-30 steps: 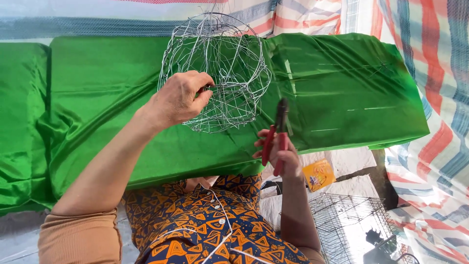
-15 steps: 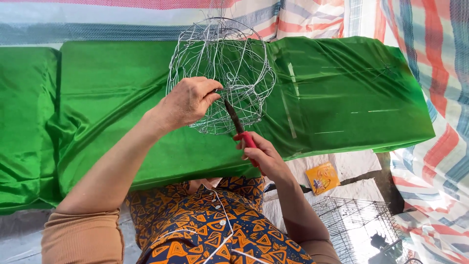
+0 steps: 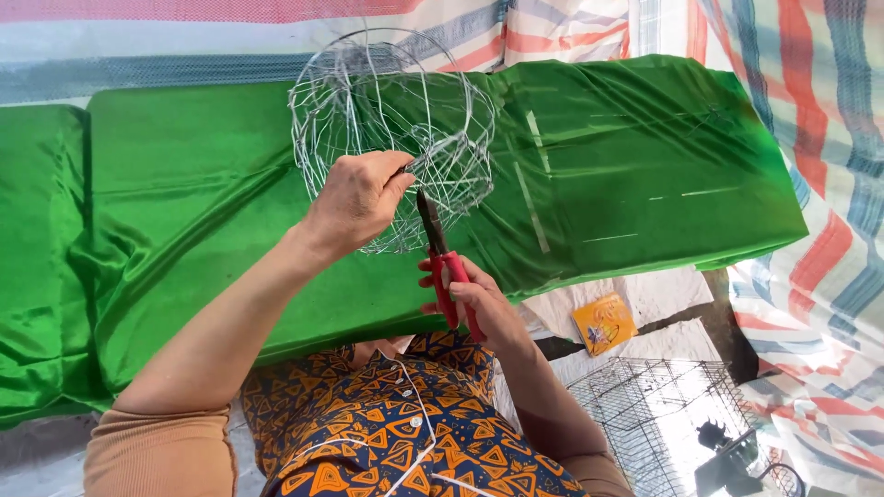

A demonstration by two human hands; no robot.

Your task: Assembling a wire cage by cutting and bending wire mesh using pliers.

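Observation:
My left hand (image 3: 354,198) grips the near side of a round silver wire basket frame (image 3: 387,101), holding it tilted above a green satin-covered table (image 3: 635,175). In my right hand (image 3: 479,299) are red-handled pliers (image 3: 440,262), fingers wrapped round the handles. The dark jaws point up and touch the wires just right of my left thumb. A loose white wire (image 3: 410,414) lies across my orange and blue patterned lap.
A small yellow packet (image 3: 603,322) lies on white sheeting below the table's right end. A dark wire cage (image 3: 663,414) stands on the ground at lower right. Striped tarpaulin (image 3: 829,184) hangs behind and to the right.
My right hand raised the pliers from beside the table edge up to the basket wires at my left thumb. My left hand keeps its grip on the frame.

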